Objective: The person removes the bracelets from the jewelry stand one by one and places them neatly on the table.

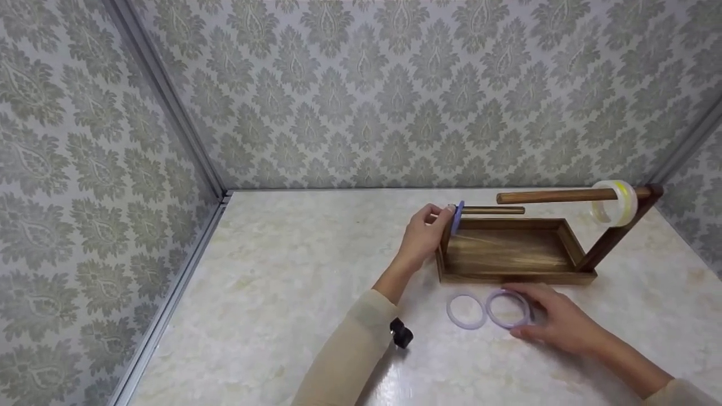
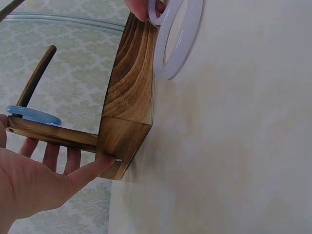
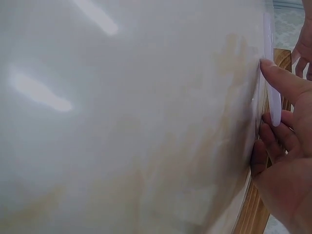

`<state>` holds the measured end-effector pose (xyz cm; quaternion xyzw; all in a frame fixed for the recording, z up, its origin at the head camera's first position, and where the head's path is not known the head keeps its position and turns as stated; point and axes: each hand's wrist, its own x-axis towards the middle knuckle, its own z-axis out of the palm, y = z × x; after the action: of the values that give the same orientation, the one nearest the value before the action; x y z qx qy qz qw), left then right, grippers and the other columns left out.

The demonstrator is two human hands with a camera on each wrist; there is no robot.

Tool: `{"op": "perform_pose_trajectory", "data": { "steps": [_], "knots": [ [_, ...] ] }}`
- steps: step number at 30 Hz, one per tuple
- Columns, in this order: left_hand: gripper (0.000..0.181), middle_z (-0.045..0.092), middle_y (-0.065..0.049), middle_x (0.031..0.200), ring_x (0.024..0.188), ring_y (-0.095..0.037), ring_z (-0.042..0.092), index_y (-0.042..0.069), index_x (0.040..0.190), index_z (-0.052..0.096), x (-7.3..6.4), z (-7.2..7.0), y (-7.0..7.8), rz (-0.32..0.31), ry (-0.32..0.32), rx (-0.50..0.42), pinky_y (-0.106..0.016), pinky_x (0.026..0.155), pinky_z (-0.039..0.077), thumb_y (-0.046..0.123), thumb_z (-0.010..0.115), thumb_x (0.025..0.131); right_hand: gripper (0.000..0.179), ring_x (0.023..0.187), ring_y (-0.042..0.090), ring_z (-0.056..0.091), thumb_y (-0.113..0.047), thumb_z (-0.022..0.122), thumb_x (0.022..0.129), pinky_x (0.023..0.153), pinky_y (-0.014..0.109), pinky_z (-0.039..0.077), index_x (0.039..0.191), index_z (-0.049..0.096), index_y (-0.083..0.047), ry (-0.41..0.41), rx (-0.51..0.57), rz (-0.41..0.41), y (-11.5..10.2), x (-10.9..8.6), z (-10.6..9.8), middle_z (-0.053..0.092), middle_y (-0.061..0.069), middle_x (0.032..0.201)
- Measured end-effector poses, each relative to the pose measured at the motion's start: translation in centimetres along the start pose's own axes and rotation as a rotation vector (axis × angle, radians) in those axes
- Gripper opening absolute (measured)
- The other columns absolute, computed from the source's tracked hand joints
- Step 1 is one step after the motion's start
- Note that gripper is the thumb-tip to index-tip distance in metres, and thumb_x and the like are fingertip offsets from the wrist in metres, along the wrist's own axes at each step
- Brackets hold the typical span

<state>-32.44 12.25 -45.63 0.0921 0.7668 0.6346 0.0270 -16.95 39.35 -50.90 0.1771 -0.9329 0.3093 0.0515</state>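
A dark wooden rack (image 1: 510, 278) has a tray base, an upright post at each end and a rod reaching inward from each. My left hand (image 1: 422, 235) grips its left post, thumb against the tray's end in the left wrist view. A blue bangle (image 2: 40, 116) hangs on the shorter rod (image 1: 496, 210), close to that post. In front of the tray, my right hand (image 1: 558, 321) holds a lavender bangle (image 1: 489, 311) between thumb and fingers. Another lavender bangle (image 1: 449, 310) lies on the table to its left.
Whitish and yellow bangles (image 1: 627, 203) hang on the longer, higher rod (image 1: 555, 195), near the right post (image 1: 612, 242). A small black object (image 1: 401, 334) shows beside my left sleeve (image 1: 355, 338). Patterned walls (image 1: 361, 96) border the marbled table (image 1: 293, 270).
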Motion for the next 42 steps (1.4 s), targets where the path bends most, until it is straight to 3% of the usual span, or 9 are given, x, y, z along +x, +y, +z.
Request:
{"op": "perform_pose_trajectory", "data": {
  "steps": [10, 23, 42],
  "knots": [
    [0.036, 0.065, 0.002, 0.093, 0.081, -0.013, 0.06, 0.025, 0.094, 0.066, -0.25, -0.15, -0.02, 0.021, -0.001, -0.002, -0.031, 0.069, 0.049, 0.059, 0.061, 0.102, 0.079, 0.112, 0.015, 0.06, -0.042, 0.097, 0.076, 0.095, 0.016, 0.039, 0.146, 0.064, -0.022, 0.015, -0.026, -0.027, -0.2, 0.08, 0.17, 0.068, -0.005, 0.128],
    [0.034, 0.065, 0.003, 0.092, 0.082, -0.012, 0.06, 0.025, 0.095, 0.066, -0.23, -0.31, -0.01, -0.004, -0.004, 0.003, -0.031, 0.07, 0.05, 0.058, 0.063, 0.102, 0.078, 0.116, 0.016, 0.062, -0.043, 0.096, 0.077, 0.096, 0.011, 0.038, 0.145, 0.065, -0.022, 0.026, -0.007, 0.0, -0.2, 0.0, 0.31, 0.069, -0.003, 0.131],
    [0.034, 0.066, 0.002, 0.093, 0.083, -0.013, 0.06, 0.024, 0.094, 0.066, -0.2, -0.37, 0.31, 0.002, -0.003, -0.021, -0.031, 0.072, 0.049, 0.058, 0.063, 0.102, 0.077, 0.117, 0.014, 0.061, -0.039, 0.097, 0.077, 0.097, 0.006, 0.034, 0.143, 0.066, -0.018, 0.06, -0.013, -0.061, 0.04, 0.02, 0.33, 0.07, 0.001, 0.131]
  ]
}}
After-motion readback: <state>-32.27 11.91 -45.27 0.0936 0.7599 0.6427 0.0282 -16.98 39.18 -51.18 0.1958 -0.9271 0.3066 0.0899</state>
